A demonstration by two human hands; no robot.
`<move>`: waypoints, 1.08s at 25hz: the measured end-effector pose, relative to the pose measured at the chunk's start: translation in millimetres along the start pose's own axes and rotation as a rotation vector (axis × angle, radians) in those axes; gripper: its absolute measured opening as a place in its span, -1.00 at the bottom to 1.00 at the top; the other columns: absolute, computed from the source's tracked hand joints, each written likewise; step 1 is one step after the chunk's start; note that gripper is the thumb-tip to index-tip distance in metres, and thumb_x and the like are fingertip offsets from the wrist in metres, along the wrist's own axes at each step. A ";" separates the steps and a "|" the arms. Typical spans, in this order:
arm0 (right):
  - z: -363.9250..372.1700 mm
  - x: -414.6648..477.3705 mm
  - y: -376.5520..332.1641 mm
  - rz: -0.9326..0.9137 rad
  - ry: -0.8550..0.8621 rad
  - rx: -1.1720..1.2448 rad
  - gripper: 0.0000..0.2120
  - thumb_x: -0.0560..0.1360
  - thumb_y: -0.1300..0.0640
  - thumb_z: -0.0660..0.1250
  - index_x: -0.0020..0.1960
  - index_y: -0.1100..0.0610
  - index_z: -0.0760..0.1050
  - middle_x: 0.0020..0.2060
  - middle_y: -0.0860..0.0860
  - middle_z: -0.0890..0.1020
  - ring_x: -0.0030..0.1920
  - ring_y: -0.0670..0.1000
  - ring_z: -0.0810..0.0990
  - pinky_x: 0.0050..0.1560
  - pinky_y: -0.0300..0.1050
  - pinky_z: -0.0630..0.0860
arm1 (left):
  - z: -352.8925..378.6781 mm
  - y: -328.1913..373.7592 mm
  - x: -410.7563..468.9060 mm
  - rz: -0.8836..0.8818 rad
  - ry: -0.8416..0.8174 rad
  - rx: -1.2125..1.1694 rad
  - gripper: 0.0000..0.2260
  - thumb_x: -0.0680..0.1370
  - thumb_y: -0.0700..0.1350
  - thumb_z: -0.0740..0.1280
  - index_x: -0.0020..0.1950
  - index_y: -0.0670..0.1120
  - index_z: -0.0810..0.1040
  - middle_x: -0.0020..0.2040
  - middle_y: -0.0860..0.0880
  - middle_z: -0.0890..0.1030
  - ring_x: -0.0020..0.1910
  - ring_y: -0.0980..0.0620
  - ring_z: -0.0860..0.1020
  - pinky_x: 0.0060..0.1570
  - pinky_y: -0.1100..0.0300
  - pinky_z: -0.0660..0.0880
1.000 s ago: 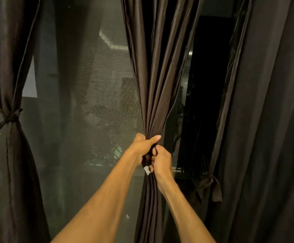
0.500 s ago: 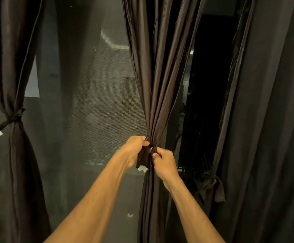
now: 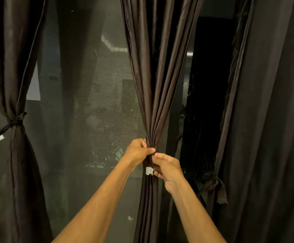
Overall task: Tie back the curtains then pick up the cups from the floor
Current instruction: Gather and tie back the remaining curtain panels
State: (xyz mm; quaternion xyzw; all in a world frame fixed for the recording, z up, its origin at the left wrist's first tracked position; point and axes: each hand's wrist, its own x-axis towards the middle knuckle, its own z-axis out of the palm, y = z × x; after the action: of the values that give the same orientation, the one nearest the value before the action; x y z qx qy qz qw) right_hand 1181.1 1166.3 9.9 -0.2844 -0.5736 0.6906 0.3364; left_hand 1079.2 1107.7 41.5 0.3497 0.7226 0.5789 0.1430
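Left hand (image 3: pixel 137 152), right hand (image 3: pixel 167 168) gripping curtain (image 3: pixel 157 81), white tag (image 3: pixel 148 171) unreadable

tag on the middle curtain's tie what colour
White. The tie's tag shows in the head view, beside the right hand, against the dark brown curtain.

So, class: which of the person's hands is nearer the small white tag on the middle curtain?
Right. The right hand sits beside the white tag, its fingers about touching it. The left hand grips the middle curtain higher up, above the tag.
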 end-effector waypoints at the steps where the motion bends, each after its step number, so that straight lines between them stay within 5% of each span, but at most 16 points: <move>1: -1.2 0.7 0.9 0.011 -0.006 0.019 -0.89 0.54 0.26 0.37 -0.05 0.09 0.63 -0.21 0.04 0.70 -0.24 -0.05 0.64 -0.27 -0.20 0.49 | 1.9 2.8 -1.3 0.008 -0.025 0.072 -0.76 0.53 -0.17 0.38 -0.23 -0.06 0.35 -0.28 -0.01 0.46 -0.24 0.03 0.46 -0.23 0.16 0.40; 3: -4.5 -0.4 0.0 0.012 -0.010 0.015 -0.87 0.54 0.25 0.36 -0.08 0.06 0.64 -0.17 0.06 0.72 -0.19 -0.03 0.64 -0.26 -0.17 0.48 | 4.1 7.8 -5.1 0.002 -0.095 0.146 -0.91 0.60 -0.13 0.29 -0.07 -0.09 0.41 -0.13 -0.04 0.54 -0.12 0.03 0.52 -0.15 0.14 0.47; 5: -8.0 -1.0 1.1 0.012 -0.009 -0.027 -0.87 0.54 0.23 0.37 -0.09 0.05 0.66 -0.19 0.08 0.71 -0.27 -0.05 0.59 -0.31 -0.17 0.41 | 5.3 8.5 -5.3 -0.048 -0.168 0.097 -0.83 0.61 -0.10 0.26 0.16 -0.13 0.44 0.01 -0.09 0.60 0.00 -0.04 0.58 0.00 0.02 0.57; 8: -11.7 0.5 0.8 0.043 -0.005 -0.010 -0.88 0.51 0.27 0.37 -0.08 0.11 0.66 -0.34 0.05 0.63 -0.47 -0.11 0.46 -0.36 -0.16 0.40 | 9.6 10.1 -9.0 -0.158 -0.230 -0.081 -0.80 0.64 -0.13 0.21 0.25 -0.12 0.42 -0.02 -0.11 0.62 -0.11 -0.05 0.60 0.01 -0.01 0.56; 11: -10.7 1.8 -2.0 0.044 -0.038 0.032 -0.87 0.49 0.32 0.36 -0.03 0.19 0.65 -0.32 0.11 0.63 -0.40 -0.03 0.52 -0.18 -0.03 0.52 | 14.6 8.7 -10.7 -0.199 -0.224 -0.144 -0.75 0.65 -0.11 0.16 0.30 -0.14 0.41 -0.01 -0.13 0.59 -0.14 -0.04 0.57 0.01 0.03 0.52; 16: -15.6 -9.4 -11.3 0.041 -0.156 0.048 -0.83 0.52 0.24 0.35 0.09 0.22 0.63 -0.15 0.15 0.73 -0.20 0.08 0.72 -0.23 -0.05 0.63 | 14.1 2.6 -10.9 -0.116 -0.191 -0.034 -0.58 0.66 0.01 0.12 0.48 -0.12 0.24 0.41 -0.17 0.42 0.33 -0.12 0.44 0.29 0.01 0.37; 19: -22.8 -20.4 -16.9 -0.003 -0.315 -0.160 -0.77 0.53 0.22 0.38 0.17 0.09 0.56 -0.06 0.15 0.73 -0.12 0.18 0.73 -0.06 0.08 0.67 | 11.5 0.8 -11.4 -0.037 -0.166 0.012 -0.70 0.66 -0.01 0.11 0.32 -0.11 0.38 0.07 -0.14 0.60 -0.12 0.07 0.58 -0.22 0.24 0.51; 21: -22.0 -22.7 -13.8 -0.111 -0.324 -0.384 -0.70 0.57 0.27 0.32 0.27 0.04 0.50 -0.06 0.13 0.72 -0.20 0.12 0.72 -0.13 0.04 0.67 | 9.8 6.0 -15.0 -0.008 -0.150 0.027 -0.81 0.65 -0.05 0.11 0.05 -0.12 0.46 -0.28 -0.06 0.52 -0.49 0.17 0.47 -0.53 0.32 0.35; 23: -21.1 -17.0 -7.7 -0.238 -0.264 -0.617 -0.64 0.63 0.21 0.22 0.39 -0.03 0.43 0.02 0.08 0.66 -0.18 0.05 0.68 -0.21 -0.05 0.64 | 4.8 11.3 -15.2 -0.032 -0.125 0.088 -0.78 0.62 -0.04 0.11 -0.15 -0.08 0.43 -0.36 -0.01 0.42 -0.47 0.10 0.40 -0.45 0.23 0.30; 25: -23.3 -9.5 -3.5 -0.369 -0.209 -0.858 -0.62 0.65 0.15 0.16 0.43 -0.09 0.40 0.11 0.00 0.56 0.03 0.02 0.62 -0.04 -0.09 0.58 | -1.3 12.0 -12.1 -0.108 -0.152 0.044 -0.74 0.58 0.00 0.07 -0.26 -0.06 0.36 -0.40 0.00 0.36 -0.45 0.05 0.30 -0.42 0.18 0.20; 27: -25.4 -5.4 0.4 -0.418 -0.187 -0.854 -0.58 0.63 0.20 0.18 0.45 -0.08 0.40 0.08 -0.03 0.58 0.06 -0.06 0.58 0.08 -0.12 0.55 | -2.3 9.5 -10.7 -0.191 -0.187 -0.078 -0.75 0.55 -0.01 0.05 -0.28 -0.06 0.32 -0.43 0.01 0.37 -0.50 0.07 0.30 -0.41 0.20 0.21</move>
State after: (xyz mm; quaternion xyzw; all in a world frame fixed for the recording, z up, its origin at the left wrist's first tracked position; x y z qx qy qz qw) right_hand 1204.2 1177.3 5.0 -0.2124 -0.8784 0.3339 0.2679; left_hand 1088.7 1099.6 48.9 0.3257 0.7133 0.5551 0.2777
